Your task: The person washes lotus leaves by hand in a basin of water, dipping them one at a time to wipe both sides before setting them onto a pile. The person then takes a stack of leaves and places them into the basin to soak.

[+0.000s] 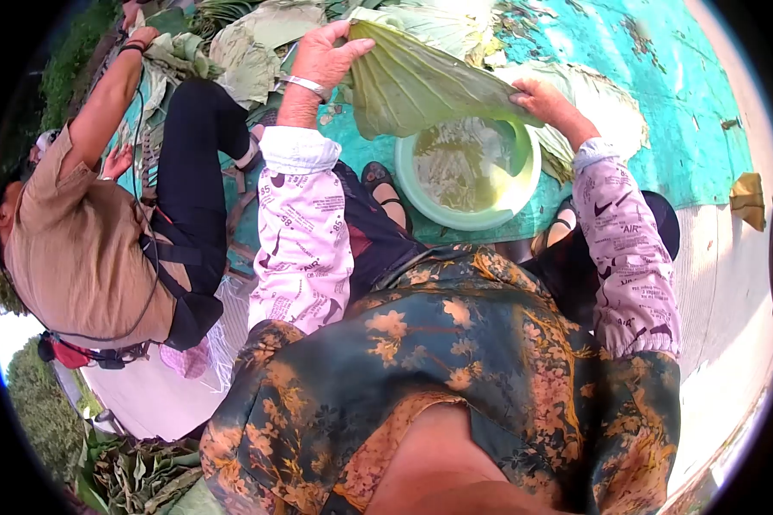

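Note:
A large green leaf (429, 81) with raised veins hangs stretched between my two hands. My left hand (326, 58) pinches its upper left corner, thumb on the near side. At the lower right edge, my right hand (548, 101) grips the same leaf. Below it stands a pale green plastic basin (468, 219) holding murky yellowish water (464, 172). The leaf covers part of the basin's far rim. Both my forearms wear pink printed sleeves.
Flat pale leaves (253, 47) are spread on a turquoise tarp (687, 112). At my left a person in a brown shirt (86, 249) sits, an arm reaching to other leaves. A bundle of dried leaves (142, 472) lies at lower left, a brown scrap (747, 202) at right.

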Tool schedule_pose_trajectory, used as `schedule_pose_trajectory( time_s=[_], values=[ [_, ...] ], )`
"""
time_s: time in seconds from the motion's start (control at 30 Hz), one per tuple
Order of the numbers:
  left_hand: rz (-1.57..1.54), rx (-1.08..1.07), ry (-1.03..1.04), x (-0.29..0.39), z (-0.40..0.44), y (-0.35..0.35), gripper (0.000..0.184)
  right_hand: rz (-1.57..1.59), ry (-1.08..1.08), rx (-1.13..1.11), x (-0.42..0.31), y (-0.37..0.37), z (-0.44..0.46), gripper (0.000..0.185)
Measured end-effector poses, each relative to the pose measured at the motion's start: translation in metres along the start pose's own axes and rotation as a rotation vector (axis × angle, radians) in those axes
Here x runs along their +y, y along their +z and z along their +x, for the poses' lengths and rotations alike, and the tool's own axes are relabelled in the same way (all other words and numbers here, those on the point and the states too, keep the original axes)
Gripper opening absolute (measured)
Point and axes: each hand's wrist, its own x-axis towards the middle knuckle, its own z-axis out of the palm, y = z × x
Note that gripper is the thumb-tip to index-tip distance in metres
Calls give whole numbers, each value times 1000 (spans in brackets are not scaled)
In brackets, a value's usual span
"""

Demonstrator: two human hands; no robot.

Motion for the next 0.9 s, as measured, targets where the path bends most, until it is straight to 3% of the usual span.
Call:
schedule_pose_trajectory(
  time_s=[0.03,0.07,0.17,0.2,0.23,0.27,0.3,0.57,0.67,0.7,0.8,0.83,0.9],
  values=[
    [137,8,-7,1,1,-3,24,89,156,-26,-16,-8,-6,19],
    [166,52,29,5,-2,-4,24,38,74,50,3,0,-6,16],
    [544,211,89,-14,-4,-10,31,321,132,-109,3,-4,-1,14],
    [498,236,114,-26,0,-8,29,323,98,-65,45,8,5,14],
    [519,246,60,-31,3,-5,28,297,118,87,28,9,1,10],
    [545,280,73,-44,9,-1,29,77,-4,-34,22,-5,5,7],
    [580,287,40,-50,14,2,31,211,146,-47,32,-1,9,7],
    [578,314,-50,-41,-4,-6,30,216,330,-157,74,-8,27,8],
    [716,300,-85,-108,33,7,30,90,384,-229,75,-7,33,7],
    [781,290,-95,-140,50,15,30,-15,294,-229,72,-8,36,5],
    [846,245,-111,-163,64,29,30,-334,31,-217,49,-19,42,15],
    [813,220,-97,-154,57,28,30,-218,164,-265,27,-24,50,31],
    [731,171,-67,-112,24,27,29,122,136,-256,-14,-19,60,42]
  ],
)
